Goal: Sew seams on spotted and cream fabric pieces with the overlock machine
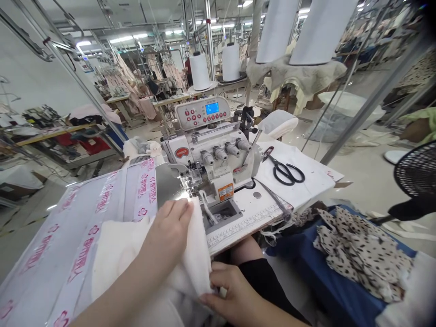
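Cream fabric (190, 254) | long folded edge points away from me toward overlocker (211, 159) | I see left hand (166, 229) curled over it, right hand (231, 295) pinching its near edge

The one view looks out from the person's head, facing forward and down across an overlock machine (211, 154) on its table (245, 218). The left hand (166, 231) and right hand (231, 295) sit very near the lens at the bottom edge, with the machine just beyond them. The wide frame also reaches far across the workshop, to racks of hanging garments (146, 72) well behind.
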